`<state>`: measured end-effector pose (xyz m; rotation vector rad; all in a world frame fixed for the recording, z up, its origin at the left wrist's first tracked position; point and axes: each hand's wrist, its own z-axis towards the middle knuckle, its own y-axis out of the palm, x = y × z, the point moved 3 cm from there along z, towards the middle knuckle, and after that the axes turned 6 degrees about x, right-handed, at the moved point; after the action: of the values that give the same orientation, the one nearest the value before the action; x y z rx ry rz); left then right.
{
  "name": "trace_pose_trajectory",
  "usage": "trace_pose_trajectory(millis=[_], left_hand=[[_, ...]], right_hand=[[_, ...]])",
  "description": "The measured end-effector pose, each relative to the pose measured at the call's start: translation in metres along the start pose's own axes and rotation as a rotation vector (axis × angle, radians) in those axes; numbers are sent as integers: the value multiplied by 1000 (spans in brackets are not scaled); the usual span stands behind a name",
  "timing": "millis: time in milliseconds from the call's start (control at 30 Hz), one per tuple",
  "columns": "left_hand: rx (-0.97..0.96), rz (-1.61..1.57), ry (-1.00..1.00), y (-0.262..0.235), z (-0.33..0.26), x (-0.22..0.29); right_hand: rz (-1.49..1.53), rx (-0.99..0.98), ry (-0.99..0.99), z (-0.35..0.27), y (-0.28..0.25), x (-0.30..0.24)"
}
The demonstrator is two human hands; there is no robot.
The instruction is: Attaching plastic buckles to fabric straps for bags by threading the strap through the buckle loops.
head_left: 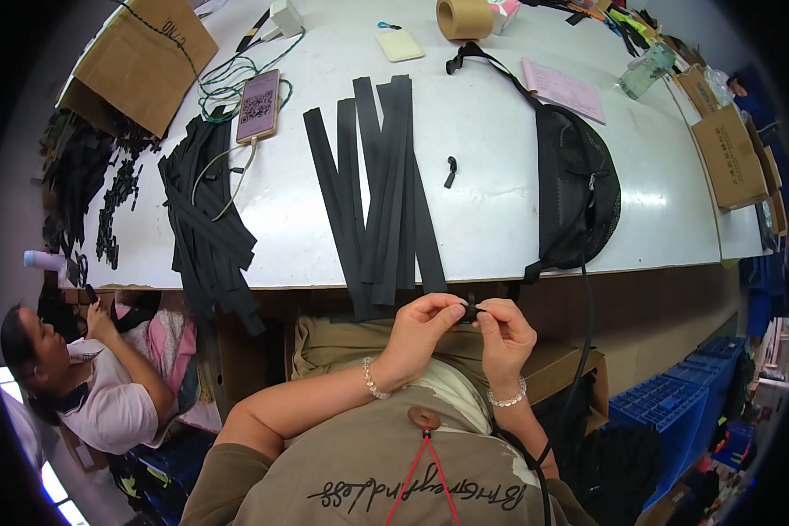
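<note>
One small black piece (471, 309) is pinched between the fingertips of the left hand (419, 335) and the right hand (508, 344), we observe, just off the near edge of the tabletop (491, 219). From it, we record black strips (398, 180) at eleven o'clock and a black bag (568, 188) at one o'clock.

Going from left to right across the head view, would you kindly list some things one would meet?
Small black pieces, left bundle of black strips, middle bundle of black strips, small dark piece at the fingertips, body of the black bag, green bottle, right-hand cardboard box.
</note>
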<state>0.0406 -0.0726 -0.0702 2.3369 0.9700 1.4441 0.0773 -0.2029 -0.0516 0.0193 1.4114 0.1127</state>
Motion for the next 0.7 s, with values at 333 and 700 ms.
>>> trace_pose_trajectory(millis=[333,700], left_hand=[[-169,80,161,11,-6,37],[-136,546,380,-9,-6,84]], right_hand=[[-54,-129,81,6,-1,-14],[212,-544,631,37,41,-16]])
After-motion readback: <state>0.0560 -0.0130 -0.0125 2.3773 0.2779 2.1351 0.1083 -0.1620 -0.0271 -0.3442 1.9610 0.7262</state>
